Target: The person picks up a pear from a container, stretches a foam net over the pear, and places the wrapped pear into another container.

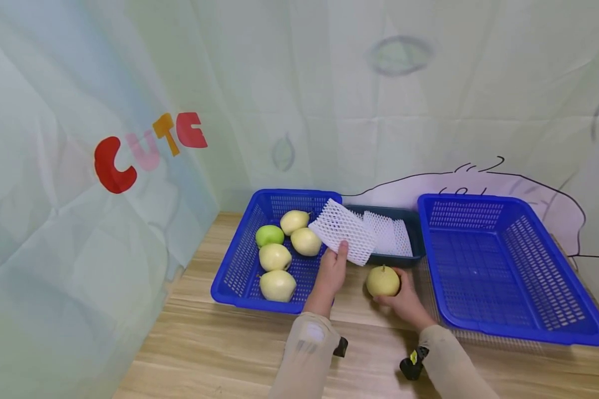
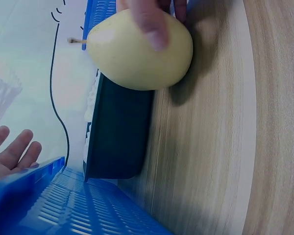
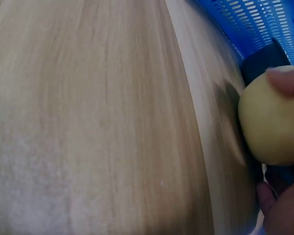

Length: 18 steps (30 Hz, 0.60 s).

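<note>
1. Above the wood-grain table (image 1: 214, 343), a white diamond-mesh foam sleeve (image 1: 346, 230) is pinched by the left hand (image 1: 331, 271), its thumb laid over the lower edge.
2. A rounded, smooth, pale-yellow pear (image 1: 383, 281) with a short stem is gripped by the right hand (image 1: 404, 299), between both hands and near the dark green plastic tray (image 2: 120, 137).
3. Four pale-yellow pears (image 1: 278, 286) and one green fruit (image 1: 269, 236) are held in the blue perforated plastic basket (image 1: 274, 306).
4. "CUTE" is spelled by coloured letters (image 1: 147, 165) on the creased backdrop (image 1: 299, 138).
</note>
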{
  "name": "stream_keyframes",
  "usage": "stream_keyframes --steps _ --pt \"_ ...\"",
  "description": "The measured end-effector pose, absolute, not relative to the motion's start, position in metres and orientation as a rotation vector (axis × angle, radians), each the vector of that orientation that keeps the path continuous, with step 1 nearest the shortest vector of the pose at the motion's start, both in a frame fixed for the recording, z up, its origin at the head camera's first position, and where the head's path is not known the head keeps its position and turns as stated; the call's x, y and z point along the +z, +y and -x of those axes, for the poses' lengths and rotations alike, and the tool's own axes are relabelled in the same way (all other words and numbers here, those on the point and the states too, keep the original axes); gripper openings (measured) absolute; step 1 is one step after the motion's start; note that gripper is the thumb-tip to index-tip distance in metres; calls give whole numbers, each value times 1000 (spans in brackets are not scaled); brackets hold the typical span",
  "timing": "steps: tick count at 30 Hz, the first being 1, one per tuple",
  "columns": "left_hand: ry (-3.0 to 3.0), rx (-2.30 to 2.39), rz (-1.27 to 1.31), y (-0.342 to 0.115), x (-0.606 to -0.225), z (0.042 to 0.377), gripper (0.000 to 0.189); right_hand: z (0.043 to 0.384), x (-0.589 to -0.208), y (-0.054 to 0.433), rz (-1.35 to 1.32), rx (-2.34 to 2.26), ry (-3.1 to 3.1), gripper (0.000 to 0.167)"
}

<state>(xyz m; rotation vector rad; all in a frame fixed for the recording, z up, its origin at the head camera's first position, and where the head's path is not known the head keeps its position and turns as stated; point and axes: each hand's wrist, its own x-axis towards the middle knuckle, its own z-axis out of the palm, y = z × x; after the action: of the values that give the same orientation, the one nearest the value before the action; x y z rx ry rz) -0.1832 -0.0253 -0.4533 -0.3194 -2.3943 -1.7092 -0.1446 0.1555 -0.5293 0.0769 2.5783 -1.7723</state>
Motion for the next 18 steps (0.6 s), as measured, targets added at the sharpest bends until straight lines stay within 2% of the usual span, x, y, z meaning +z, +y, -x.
stream_keyframes --steps 18 --pt "-2394 -1776 311 -27 -452 183 44 139 -478 143 -95 -2183 2221 85"
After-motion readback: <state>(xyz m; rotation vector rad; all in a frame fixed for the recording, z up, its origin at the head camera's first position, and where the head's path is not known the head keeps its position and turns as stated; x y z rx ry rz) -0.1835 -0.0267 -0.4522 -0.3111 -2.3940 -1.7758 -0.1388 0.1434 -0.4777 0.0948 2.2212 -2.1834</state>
